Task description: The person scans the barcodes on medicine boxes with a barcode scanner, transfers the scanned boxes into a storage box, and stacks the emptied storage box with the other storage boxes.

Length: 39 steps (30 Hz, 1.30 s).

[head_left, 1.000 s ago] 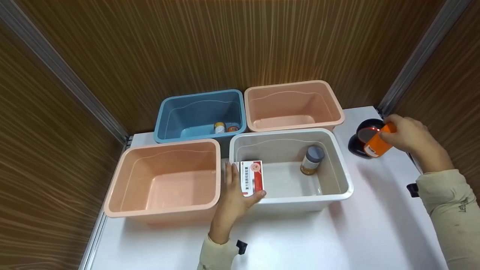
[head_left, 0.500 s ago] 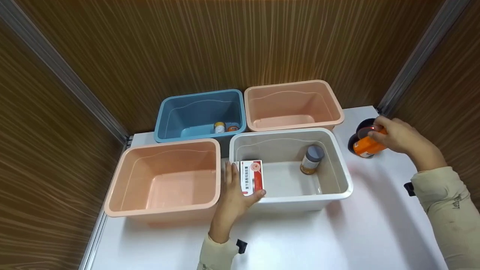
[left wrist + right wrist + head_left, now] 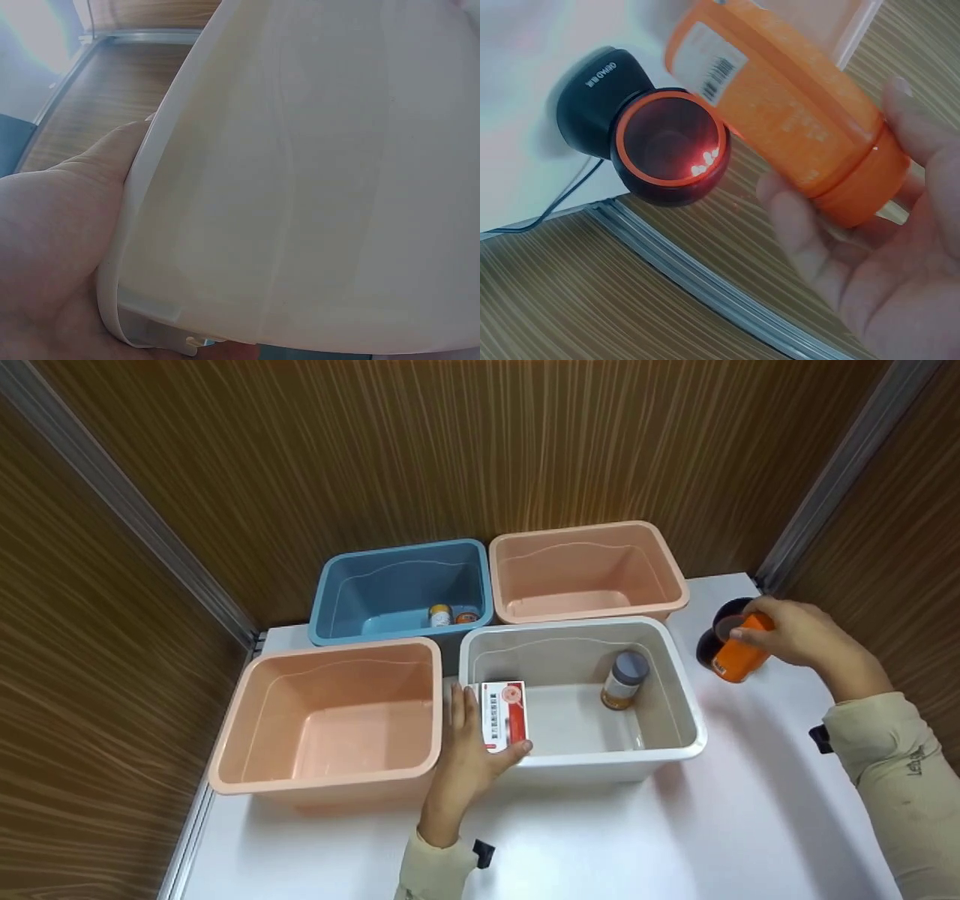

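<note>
An orange bottle (image 3: 780, 105) with a barcode label is in my right hand (image 3: 804, 637); thumb and fingers grip it at the capped end. It is tilted, with its label end close to the round lit face of a black barcode scanner (image 3: 667, 139). My left hand (image 3: 469, 757) rests at the front left corner of the white bin (image 3: 570, 769), thumb over the rim and visible fingers straight along the left side. Beside it a white and red medicine box (image 3: 504, 716) shows at that corner. A grey-capped bottle (image 3: 624, 681) stands in the bin's right part.
A pink bin (image 3: 330, 780) stands left of the white one. Behind are a blue bin (image 3: 401, 553), holding a yellow-capped bottle (image 3: 440, 616) and an orange item (image 3: 466, 618), and another pink bin (image 3: 577, 534). Wood-patterned panels (image 3: 480, 442) enclose the white table (image 3: 577, 847).
My right hand has moved left with the orange bottle and turned it about in front of the scanner. My left hand, the box and the bins have stayed in place.
</note>
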Motion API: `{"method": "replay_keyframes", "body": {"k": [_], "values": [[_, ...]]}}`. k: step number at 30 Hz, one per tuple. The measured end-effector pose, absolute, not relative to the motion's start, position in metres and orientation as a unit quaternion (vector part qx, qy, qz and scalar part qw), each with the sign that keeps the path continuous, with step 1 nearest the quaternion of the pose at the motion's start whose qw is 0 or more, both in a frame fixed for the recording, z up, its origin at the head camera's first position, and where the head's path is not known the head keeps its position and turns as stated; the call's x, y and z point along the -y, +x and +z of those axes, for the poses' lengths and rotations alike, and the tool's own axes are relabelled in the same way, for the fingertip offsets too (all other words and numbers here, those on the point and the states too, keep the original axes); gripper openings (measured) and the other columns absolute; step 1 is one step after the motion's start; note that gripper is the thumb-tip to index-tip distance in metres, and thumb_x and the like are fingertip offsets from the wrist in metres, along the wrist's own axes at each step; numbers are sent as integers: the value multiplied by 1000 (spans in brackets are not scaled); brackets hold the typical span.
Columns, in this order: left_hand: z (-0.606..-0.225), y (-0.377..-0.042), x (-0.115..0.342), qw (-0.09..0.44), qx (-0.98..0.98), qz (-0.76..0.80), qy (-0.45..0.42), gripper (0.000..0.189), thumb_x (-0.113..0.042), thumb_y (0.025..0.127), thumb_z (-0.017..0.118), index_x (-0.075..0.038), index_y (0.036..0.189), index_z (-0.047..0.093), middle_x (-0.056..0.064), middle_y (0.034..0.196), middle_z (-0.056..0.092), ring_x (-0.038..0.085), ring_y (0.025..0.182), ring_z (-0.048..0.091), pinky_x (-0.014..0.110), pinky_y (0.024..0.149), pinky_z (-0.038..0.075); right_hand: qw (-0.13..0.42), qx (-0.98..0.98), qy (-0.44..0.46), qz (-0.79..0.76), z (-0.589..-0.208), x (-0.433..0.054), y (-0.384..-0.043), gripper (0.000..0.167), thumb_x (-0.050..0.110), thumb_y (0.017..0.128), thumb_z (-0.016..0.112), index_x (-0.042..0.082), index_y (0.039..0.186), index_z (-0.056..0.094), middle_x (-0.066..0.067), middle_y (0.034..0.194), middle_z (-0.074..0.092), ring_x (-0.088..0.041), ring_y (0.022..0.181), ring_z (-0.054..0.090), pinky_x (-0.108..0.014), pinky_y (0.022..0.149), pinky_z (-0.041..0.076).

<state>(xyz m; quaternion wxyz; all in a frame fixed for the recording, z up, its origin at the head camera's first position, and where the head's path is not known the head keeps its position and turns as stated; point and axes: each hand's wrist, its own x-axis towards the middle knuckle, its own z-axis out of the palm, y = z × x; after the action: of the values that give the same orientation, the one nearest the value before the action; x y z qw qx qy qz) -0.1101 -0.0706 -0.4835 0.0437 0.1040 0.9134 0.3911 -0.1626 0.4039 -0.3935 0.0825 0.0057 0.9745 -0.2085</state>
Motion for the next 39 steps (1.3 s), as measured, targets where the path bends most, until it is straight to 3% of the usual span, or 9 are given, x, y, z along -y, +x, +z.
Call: {"method": "replay_keyframes", "body": {"k": [8,14,22,31,39], "values": [[-483,-110,70,36,-909,401,108,122,-58,80,79,3,160,10,20,167,-3,43,150,7,54,117,22,78,-975,-37,-203,-400,-406,-167,34,22,99,62,-2,123,57,-31,112,58,-45,96,52,-62,79,48],[-483,-110,70,38,-909,401,105,123,-58,80,79,2,160,9,19,167,-3,43,150,8,53,117,23,91,-971,-61,-211,-402,-408,-168,25,9,96,62,1,120,59,-34,116,56,-49,101,50,-64,82,45],[-484,-110,69,35,-911,397,107,123,-59,80,79,3,160,10,20,167,-3,44,150,10,53,116,25,102,-965,-49,-237,-406,-408,-171,37,-1,89,64,-5,124,52,-34,118,55,-47,101,52,-66,86,45],[-482,-109,69,42,-912,395,104,123,-60,80,78,2,160,9,19,167,-4,42,150,7,52,117,23,99,-973,-65,-199,-400,-417,-165,43,-17,76,64,0,116,59,-30,109,52,-44,95,48,-59,80,48],[-483,-109,70,40,-913,392,103,123,-59,80,78,1,161,8,19,167,-5,41,151,6,52,117,22,82,-976,-66,-189,-398,-418,-163,46,-22,71,63,-1,111,61,-28,106,53,-44,92,49,-63,81,49]]}}
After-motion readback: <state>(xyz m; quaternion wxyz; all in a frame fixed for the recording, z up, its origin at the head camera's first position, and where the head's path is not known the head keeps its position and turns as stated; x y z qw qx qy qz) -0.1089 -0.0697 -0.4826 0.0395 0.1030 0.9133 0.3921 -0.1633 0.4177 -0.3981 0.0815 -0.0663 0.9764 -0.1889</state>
